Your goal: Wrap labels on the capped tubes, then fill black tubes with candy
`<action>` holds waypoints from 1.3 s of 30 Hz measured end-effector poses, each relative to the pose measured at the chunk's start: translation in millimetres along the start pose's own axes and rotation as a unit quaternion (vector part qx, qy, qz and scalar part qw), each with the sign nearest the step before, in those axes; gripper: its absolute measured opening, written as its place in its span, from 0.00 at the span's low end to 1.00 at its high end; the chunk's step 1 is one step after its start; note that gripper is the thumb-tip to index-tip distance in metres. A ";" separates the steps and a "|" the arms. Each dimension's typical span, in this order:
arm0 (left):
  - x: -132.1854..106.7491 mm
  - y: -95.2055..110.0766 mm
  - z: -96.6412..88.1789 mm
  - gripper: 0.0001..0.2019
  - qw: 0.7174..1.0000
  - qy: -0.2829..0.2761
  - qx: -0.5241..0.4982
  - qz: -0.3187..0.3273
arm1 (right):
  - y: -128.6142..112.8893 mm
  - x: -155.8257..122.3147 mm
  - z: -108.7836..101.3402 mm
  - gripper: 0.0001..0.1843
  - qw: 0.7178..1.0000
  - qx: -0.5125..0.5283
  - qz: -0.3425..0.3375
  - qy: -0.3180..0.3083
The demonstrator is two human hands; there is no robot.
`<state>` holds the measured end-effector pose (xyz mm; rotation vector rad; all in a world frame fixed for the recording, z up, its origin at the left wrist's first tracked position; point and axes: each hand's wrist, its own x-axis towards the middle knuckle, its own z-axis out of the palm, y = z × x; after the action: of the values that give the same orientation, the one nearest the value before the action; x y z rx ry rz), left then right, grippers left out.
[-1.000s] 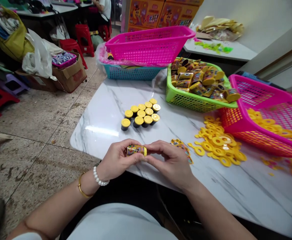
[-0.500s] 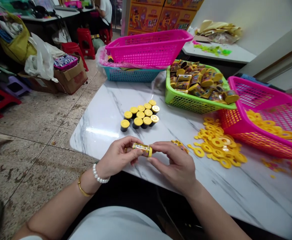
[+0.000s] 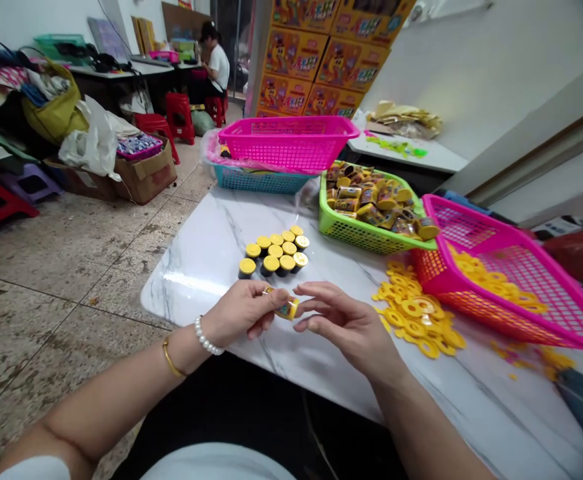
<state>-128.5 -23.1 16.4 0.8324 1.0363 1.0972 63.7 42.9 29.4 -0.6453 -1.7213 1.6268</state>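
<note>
My left hand (image 3: 244, 308) grips a small cylindrical container (image 3: 288, 308) with a printed wrap and a yellow end turned to the right. Its other end is hidden by my fingers. Just right of it, my right hand (image 3: 351, 327) is open, thumb and fingers apart, with nothing seen between them. Beyond both hands stands a cluster of small black tubs with yellow lids (image 3: 275, 251), upright in rows on the white marbled table (image 3: 186, 257). Flat yellow ring-shaped pieces (image 3: 416, 315) lie heaped to the right of my right hand.
A green basket (image 3: 371, 235) full of wrapped containers stands at the back right. Beside it, a pink basket (image 3: 516, 280) holds more yellow pieces. Another pink basket (image 3: 291, 143) rests on a blue one (image 3: 261, 180). A person (image 3: 217, 67) sits far back.
My right hand has moved off the container's yellow end, its fingers spreading. My left hand still holds the container, now tilted more. The view has tipped upward.
</note>
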 end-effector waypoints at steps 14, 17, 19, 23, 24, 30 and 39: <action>10.9 -8.8 8.3 0.27 0.991 -0.044 -0.119 -0.043 | 26.0 -5.3 1.7 0.03 0.995 0.048 0.018 0.080; 8.2 -9.9 10.9 0.27 0.992 -0.036 -0.114 -0.030 | 21.3 -6.9 6.9 0.05 0.997 0.017 -0.014 0.072; 6.6 -12.3 12.3 0.26 0.994 -0.033 -0.103 -0.028 | 20.9 -8.9 9.8 0.06 0.997 0.004 -0.040 0.064; 8.9 -17.2 10.8 0.28 0.991 -0.058 -0.108 -0.051 | 27.1 -8.2 11.1 0.08 0.996 0.043 -0.065 0.054; 10.0 -17.9 10.0 0.28 0.990 -0.066 -0.109 -0.056 | 28.6 -7.4 11.3 0.08 0.995 0.056 -0.066 0.049; 11.0 -20.3 10.0 0.31 0.991 -0.059 -0.103 -0.068 | 29.1 -8.9 18.5 0.10 0.996 0.045 -0.068 0.027; 9.8 -23.9 12.3 0.40 0.992 -0.026 -0.115 -0.042 | -33.9 50.7 -91.8 0.19 0.934 -0.127 -0.092 0.322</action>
<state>-108.7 -20.4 -4.0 0.6240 0.8751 1.0932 103.1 137.9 69.4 -0.9789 -1.4424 0.9174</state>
